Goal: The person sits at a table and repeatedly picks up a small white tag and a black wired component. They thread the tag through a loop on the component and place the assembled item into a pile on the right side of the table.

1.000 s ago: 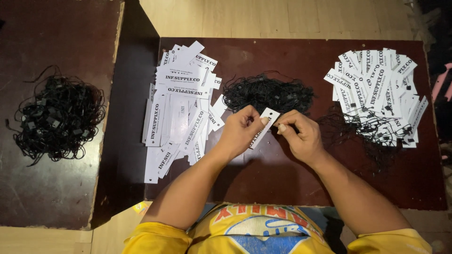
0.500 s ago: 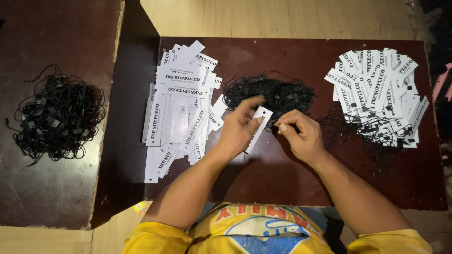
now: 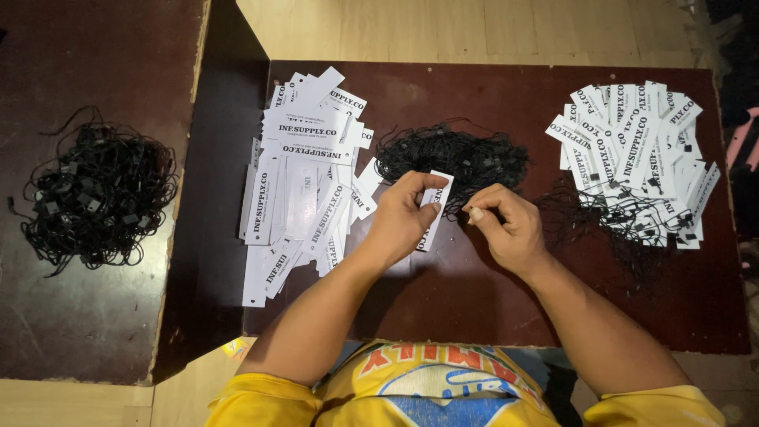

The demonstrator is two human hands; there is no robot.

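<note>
White tag (image 3: 433,207) in left hand (image 3: 402,219), dark wooden table (image 3: 490,300), tan floor (image 3: 474,32)

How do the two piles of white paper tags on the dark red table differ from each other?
The left tag pile has no strings attached; the right tag pile has black strings hanging from its tags. The left tag pile lies beside the left hand, the right tag pile beyond the right hand. Both hold white rectangular printed tags, loosely heaped on the table.
</note>
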